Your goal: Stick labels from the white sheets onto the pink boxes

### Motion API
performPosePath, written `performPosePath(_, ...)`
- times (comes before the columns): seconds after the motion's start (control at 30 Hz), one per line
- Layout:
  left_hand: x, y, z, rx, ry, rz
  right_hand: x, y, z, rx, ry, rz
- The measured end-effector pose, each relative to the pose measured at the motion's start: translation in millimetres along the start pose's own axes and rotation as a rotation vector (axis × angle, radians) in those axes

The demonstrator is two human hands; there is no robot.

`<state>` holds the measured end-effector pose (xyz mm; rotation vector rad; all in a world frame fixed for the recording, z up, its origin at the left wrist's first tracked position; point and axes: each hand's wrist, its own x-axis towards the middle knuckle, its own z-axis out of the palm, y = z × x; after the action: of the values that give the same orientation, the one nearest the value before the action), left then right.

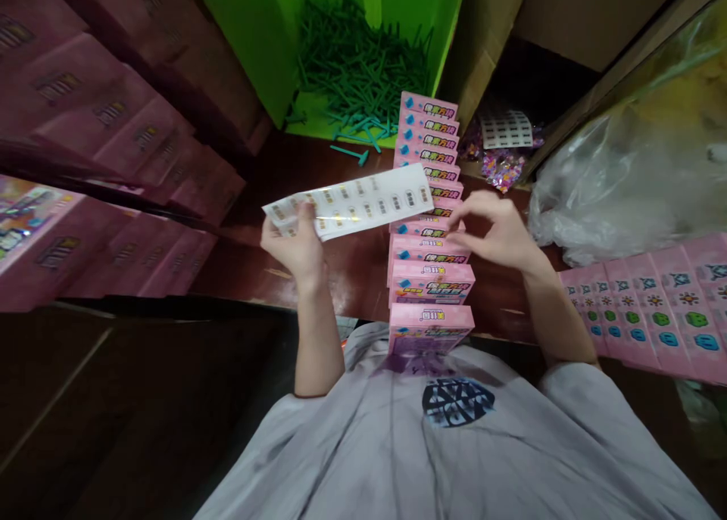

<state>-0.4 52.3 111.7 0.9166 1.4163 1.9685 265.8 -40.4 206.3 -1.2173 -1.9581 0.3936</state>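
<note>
Left hand point(298, 247) pinching sticker sheet point(397, 178) at left end, likely leaving oval labels point(410, 198) exposed; right hand point(497, 228) hovering by 1 row of pink 像素方块 boxes point(432, 272), fingers curling, fingertip hold unclear.

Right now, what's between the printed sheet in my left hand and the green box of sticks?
In the head view, one loose green stick lies on the brown tabletop between the printed sheet and the green box.

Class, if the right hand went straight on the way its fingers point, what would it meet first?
The right hand would probably meet the row of pink boxes, though depth is unclear and it might pass above them.
</note>
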Motion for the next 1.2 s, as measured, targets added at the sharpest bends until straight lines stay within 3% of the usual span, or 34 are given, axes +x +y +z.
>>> performPosePath(0.07,10,-6,-6.0,-0.001,0.038,0.009,-8,-1,6,-0.034,-0.145,-0.002)
performPosePath(0.13,14,-10,-9.6,0.003,0.045,0.007,-14,3,16,-0.108,-0.186,0.028)
performPosePath(0.27,10,-7,-10.0,0.057,0.036,-0.011,-24,6,31,-0.354,-0.167,0.073)
performPosePath(0.37,3,1,-6.4,0.076,0.035,-0.007,-27,-3,27,-0.459,-0.151,0.046)
performPosePath(0.43,-5,8,-1.8,0.077,0.003,0.007,-22,-10,20,-0.460,-0.024,0.038)
performPosePath(0.5,-15,14,4.1,0.061,-0.066,0.029,-11,-14,12,-0.452,0.160,0.052)
performPosePath(0.57,-26,18,10.2,0.039,-0.143,0.053,5,-13,6,-0.429,0.232,0.061)
performPosePath(0.7,-39,21,18.1,0.020,-0.225,0.058,33,-1,1,-0.166,-0.006,0.070)
performPosePath(0.77,-40,21,19.5,0.023,-0.245,0.040,39,7,2,-0.023,-0.065,0.102)
performPosePath(0.9,-39,22,19.8,0.036,-0.272,0.016,41,14,4,0.087,-0.025,0.124)
performPosePath(1.07,-39,23,19.2,0.020,-0.302,0.025,41,17,4,0.124,-0.075,0.096)
performPosePath(1.2,-38,23,20.0,0.000,-0.300,0.031,40,20,8,0.135,0.031,0.047)
